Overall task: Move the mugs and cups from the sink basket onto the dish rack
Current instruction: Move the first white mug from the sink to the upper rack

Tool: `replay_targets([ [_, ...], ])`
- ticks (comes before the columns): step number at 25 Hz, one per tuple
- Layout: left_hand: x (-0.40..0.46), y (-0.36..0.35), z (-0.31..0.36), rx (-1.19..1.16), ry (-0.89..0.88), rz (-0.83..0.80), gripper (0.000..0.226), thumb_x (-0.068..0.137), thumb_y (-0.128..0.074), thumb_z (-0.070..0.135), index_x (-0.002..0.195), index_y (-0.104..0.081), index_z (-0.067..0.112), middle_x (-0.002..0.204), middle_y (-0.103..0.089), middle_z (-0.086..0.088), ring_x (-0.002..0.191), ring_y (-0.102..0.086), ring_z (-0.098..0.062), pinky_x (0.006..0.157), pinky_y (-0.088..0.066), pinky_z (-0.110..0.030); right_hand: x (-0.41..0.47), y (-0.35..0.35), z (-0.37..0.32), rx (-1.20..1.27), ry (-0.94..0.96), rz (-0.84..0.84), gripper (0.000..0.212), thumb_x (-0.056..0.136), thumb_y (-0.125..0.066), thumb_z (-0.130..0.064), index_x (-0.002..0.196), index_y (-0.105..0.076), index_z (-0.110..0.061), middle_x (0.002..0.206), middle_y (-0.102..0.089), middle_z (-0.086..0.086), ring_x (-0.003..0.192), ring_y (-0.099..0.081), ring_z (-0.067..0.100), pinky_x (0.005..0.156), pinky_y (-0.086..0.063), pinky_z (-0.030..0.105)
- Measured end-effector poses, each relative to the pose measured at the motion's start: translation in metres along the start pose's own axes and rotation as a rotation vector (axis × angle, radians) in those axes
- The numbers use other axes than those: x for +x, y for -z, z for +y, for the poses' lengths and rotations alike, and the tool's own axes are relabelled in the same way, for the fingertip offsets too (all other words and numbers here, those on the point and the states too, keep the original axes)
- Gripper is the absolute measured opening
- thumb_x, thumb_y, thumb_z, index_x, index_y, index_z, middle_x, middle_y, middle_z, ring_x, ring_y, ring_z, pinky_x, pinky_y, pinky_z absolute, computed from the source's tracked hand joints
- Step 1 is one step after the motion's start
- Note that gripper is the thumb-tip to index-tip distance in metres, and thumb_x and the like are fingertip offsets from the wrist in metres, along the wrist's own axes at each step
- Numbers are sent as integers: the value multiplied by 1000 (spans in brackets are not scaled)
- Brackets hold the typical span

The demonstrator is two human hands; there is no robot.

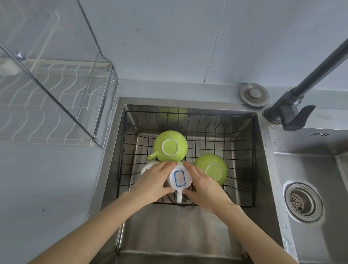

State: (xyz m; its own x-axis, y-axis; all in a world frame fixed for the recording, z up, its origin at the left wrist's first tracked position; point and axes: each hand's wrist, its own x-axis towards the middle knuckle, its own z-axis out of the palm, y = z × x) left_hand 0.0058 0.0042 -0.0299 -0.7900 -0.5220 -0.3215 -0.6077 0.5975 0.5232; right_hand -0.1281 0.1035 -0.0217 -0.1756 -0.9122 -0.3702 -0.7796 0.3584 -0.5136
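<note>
A black wire sink basket sits in the left sink. Two green cups lie upside down in it: one at the back left, with its handle pointing left, and one to the right. A white mug, upside down with a blue-bordered label on its base and its handle toward me, is gripped from both sides by my left hand and my right hand. Another white cup is partly hidden behind my left hand. The white wire dish rack stands on the counter to the left.
A black faucet rises at the back right of the sink. A second sink with a drain strainer lies to the right. A metal frame with a clear panel encloses the dish rack. A round metal cap sits behind the sink.
</note>
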Motion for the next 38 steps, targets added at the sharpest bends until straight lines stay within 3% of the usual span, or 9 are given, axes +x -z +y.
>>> replay_targets([
  [7,-38,26,4,-266,-68,50,66,75,-71,26,133,-39,24,133,-50,7,120,-47,-11,96,-38,-23,-35,21,-32,93,96,87,73,84,-62,-23,144,-20,-25,141,-43,-1,121,-49,23,92,-46,34],
  [13,-82,61,15,-337,-140,154,76,72,-74,31,137,-35,25,128,-45,16,118,-46,-7,103,-37,-27,-69,45,-70,55,188,199,74,83,-64,-27,143,-21,-23,141,-42,-1,126,-43,16,100,-37,25],
  [16,-107,79,16,-453,-203,203,72,62,-68,49,128,-41,42,129,-52,16,117,-50,-4,103,-42,-27,-85,56,-95,31,237,231,77,83,-64,-27,144,-19,-20,139,-42,3,122,-45,18,101,-42,31],
  [19,-135,102,19,-493,-243,228,60,62,-69,46,111,-38,61,120,-51,28,113,-49,7,96,-41,-8,-98,64,-120,13,304,290,78,80,-67,-27,144,-22,-20,133,-47,2,119,-48,17,100,-45,32],
  [24,-175,150,10,-505,-325,300,57,64,-72,38,109,-42,57,114,-54,20,107,-52,7,86,-41,0,-111,81,-176,22,415,354,73,77,-67,-33,139,-32,-18,121,-47,-8,111,-51,7,100,-44,26],
  [27,-194,174,-2,-516,-358,342,52,58,-67,50,104,-43,62,113,-54,16,105,-54,5,88,-45,-4,-112,87,-213,7,477,390,72,73,-62,-41,135,-39,-15,113,-43,-9,101,-52,7,98,-41,19],
  [30,-212,192,-19,-548,-377,361,51,58,-66,51,104,-46,59,114,-56,13,105,-58,1,87,-48,-8,-111,91,-247,-67,484,373,75,73,-69,-31,138,-36,-13,112,-40,-7,98,-53,15,91,-41,14],
  [33,-228,209,-34,-504,-405,379,51,58,-65,52,105,-46,58,115,-59,11,105,-60,1,94,-47,-13,-109,97,-279,-164,496,327,74,74,-74,-27,138,-37,-19,110,-40,-9,89,-48,2,80,-38,2],
  [38,-250,242,-52,-460,-438,466,51,58,-64,54,105,-47,56,109,-58,24,98,-57,14,86,-42,1,-106,109,-332,-291,495,320,68,77,-71,-28,136,-39,-23,121,-46,-3,94,-49,5,84,-39,11],
])
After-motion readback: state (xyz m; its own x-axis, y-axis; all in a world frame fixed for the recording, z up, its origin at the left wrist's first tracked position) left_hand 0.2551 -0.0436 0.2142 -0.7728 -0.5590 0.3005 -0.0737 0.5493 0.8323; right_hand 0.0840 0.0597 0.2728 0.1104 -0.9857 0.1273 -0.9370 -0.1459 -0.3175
